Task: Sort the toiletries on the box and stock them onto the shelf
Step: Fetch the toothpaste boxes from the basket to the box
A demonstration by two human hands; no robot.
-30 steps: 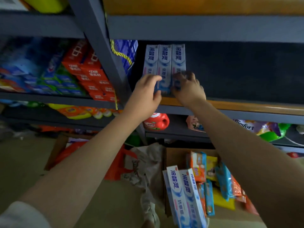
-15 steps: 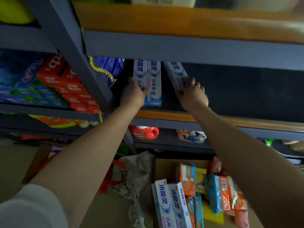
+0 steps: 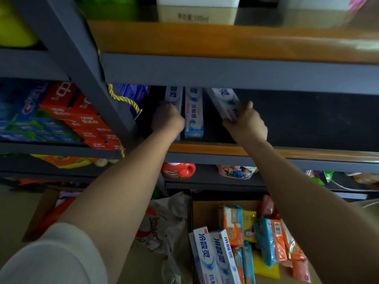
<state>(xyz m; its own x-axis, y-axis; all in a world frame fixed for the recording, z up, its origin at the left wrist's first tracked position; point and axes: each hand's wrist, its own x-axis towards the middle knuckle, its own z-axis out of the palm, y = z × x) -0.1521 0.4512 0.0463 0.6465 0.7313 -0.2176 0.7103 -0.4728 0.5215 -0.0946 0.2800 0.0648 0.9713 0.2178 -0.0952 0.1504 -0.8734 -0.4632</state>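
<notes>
Three white-and-blue toothpaste boxes stand on the shelf board (image 3: 207, 148). My left hand (image 3: 167, 119) grips the leftmost box (image 3: 174, 97) from the front. The middle box (image 3: 193, 113) stands upright beside it, untouched. My right hand (image 3: 246, 125) holds the third box (image 3: 224, 103), which leans to the left and sits apart from the other two. Below, the cardboard box (image 3: 202, 210) carries two more toothpaste boxes (image 3: 214, 255) and several orange, blue and yellow packets (image 3: 266, 236).
A grey upright post (image 3: 82, 64) with a yellow rope (image 3: 125, 100) divides the bays. Red and blue toothpaste cartons (image 3: 82, 119) fill the left bay. The shelf's right part (image 3: 307, 119) is dark. A red detergent bottle (image 3: 177, 171) and pouches sit on the lower shelf. Crumpled bags (image 3: 164, 220) lie on the floor.
The view has tilted upward. My right hand has pulled the third box to the right, away from the other two, and it leans. My left hand has closed round the leftmost box.
</notes>
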